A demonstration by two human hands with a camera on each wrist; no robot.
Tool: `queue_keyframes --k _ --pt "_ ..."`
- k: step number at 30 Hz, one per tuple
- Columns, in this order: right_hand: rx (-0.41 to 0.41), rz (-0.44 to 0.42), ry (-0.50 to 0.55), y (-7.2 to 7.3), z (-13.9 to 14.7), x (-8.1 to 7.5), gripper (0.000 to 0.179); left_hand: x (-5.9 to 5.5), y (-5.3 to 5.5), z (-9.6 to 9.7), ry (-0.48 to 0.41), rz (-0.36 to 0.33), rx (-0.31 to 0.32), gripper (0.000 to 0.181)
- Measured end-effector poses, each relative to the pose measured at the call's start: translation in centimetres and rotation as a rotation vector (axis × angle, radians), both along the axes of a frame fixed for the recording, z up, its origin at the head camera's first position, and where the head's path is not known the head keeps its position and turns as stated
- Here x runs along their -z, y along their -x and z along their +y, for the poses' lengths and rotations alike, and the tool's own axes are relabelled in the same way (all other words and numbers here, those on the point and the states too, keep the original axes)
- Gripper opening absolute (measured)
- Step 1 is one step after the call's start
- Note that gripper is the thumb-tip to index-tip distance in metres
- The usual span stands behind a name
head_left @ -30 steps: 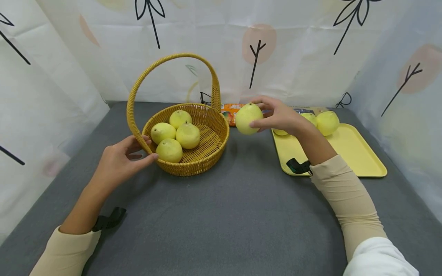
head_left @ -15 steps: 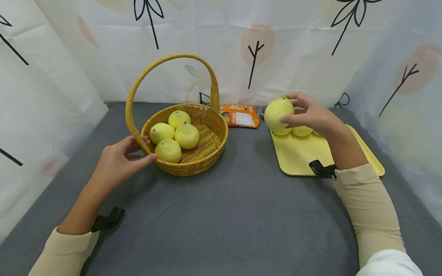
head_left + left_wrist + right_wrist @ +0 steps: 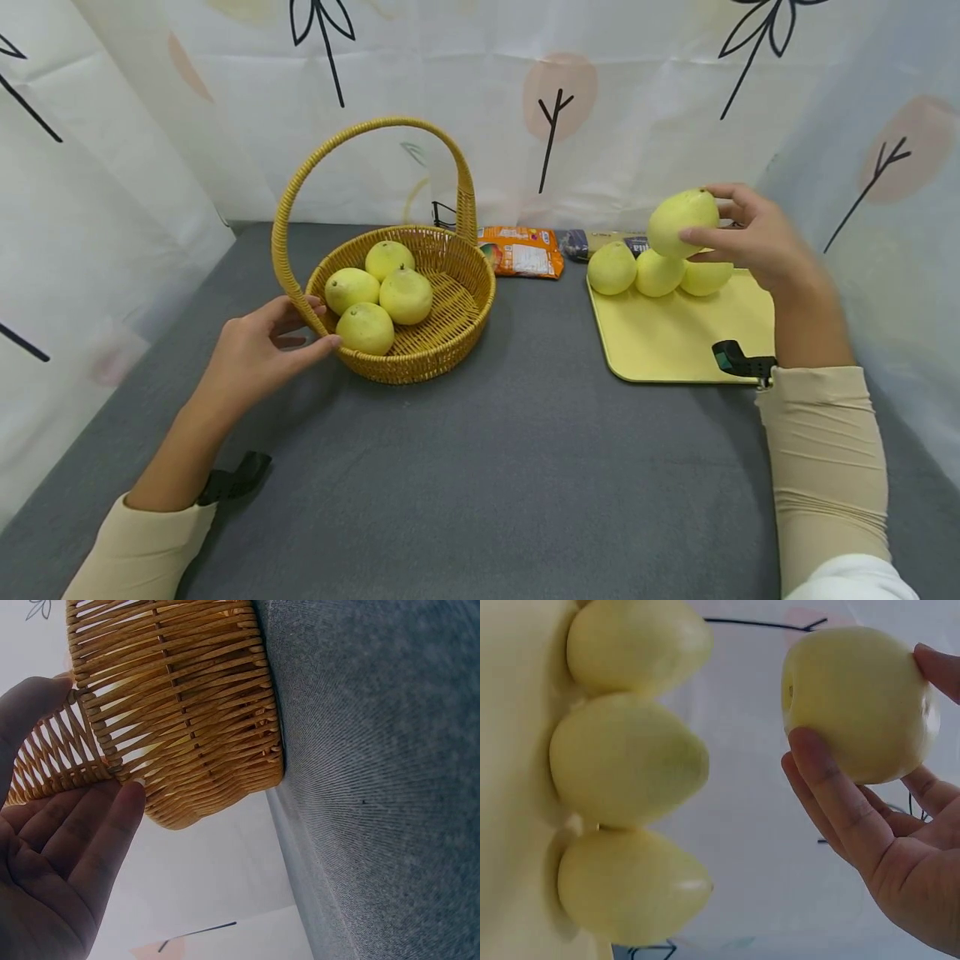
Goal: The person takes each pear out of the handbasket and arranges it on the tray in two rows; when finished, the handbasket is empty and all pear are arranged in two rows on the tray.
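My right hand grips a pale yellow pear in the air, thumb and fingers spread around it. In the head view this pear hangs above a row of three pears along the far side of a yellow tray. The right wrist view shows the held pear apart from that row. On the left, my left hand holds the foot of the arched handle of a wicker basket, thumb and fingers on either side of it. Several pears lie inside, toward the basket's left.
An orange packet lies at the back, right of the basket. Beside it lies another long packet, partly covered by the pears. A grey cloth covers the table. Patterned white sheeting hangs around the back and sides.
My right hand has carried the pear rightward, from near the basket across the tray to its back right, and slightly up. The left hand and basket stay put.
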State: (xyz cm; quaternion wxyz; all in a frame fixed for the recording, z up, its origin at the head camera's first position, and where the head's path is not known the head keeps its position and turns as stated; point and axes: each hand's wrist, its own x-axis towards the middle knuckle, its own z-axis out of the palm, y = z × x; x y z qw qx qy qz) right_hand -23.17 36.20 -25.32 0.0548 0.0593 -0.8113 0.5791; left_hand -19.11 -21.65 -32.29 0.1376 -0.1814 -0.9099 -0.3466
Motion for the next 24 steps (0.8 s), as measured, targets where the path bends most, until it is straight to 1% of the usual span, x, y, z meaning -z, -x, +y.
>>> queue_keyframes --k 4,10,14,18,24 --pt "0.048 -0.014 -0.067 -0.1 1.4 0.1 0.06 0.1 0.0 -0.1 0.003 0.005 0.005 0.045" --pt "0.137 -0.058 -0.098 -0.1 3.2 0.6 0.074 0.1 0.1 -0.1 0.011 0.017 0.013 0.045" --pt "0.189 -0.085 -0.152 0.0 4.1 0.8 0.081 0.0 0.1 -0.1 0.012 0.021 0.02 0.045" --pt "0.227 -0.107 -0.145 0.0 4.6 0.9 0.085 0.0 0.0 0.0 0.0 0.014 0.016 0.044" --pt "0.312 -0.136 -0.113 -0.3 5.6 0.7 0.086 0.0 -0.1 0.0 0.008 0.012 0.011 0.044"
